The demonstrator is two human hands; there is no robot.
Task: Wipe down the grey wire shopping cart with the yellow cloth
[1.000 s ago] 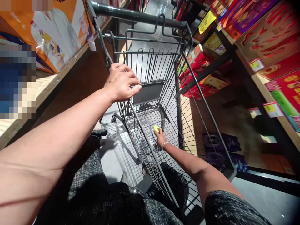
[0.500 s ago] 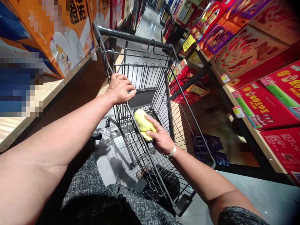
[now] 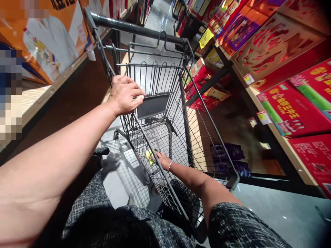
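A black wire shopping cart (image 3: 139, 30) stands in front of me, its handle at the far end. My left hand (image 3: 126, 94) is wrapped over the top rim of the cart's left side, near the handle. Down inside the basket, my right hand (image 3: 163, 160) has its fingers closed on a yellow cloth (image 3: 149, 157). The cloth lies at the left wire wall, low in the basket, partly covered by the rim and wires. A light-coloured band circles my right wrist.
Shelves with red gift boxes (image 3: 292, 110) line the right side, with price tags along the edge. Orange printed cartons (image 3: 51, 44) sit on a wooden shelf to the left. Dark purple packages (image 3: 230, 158) lie low on the right. Grey floor (image 3: 274, 213) shows at lower right.
My right hand has moved down with the yellow cloth, from near the rim to deeper in the basket. My left hand keeps its hold on the rim; the view has shifted slightly.
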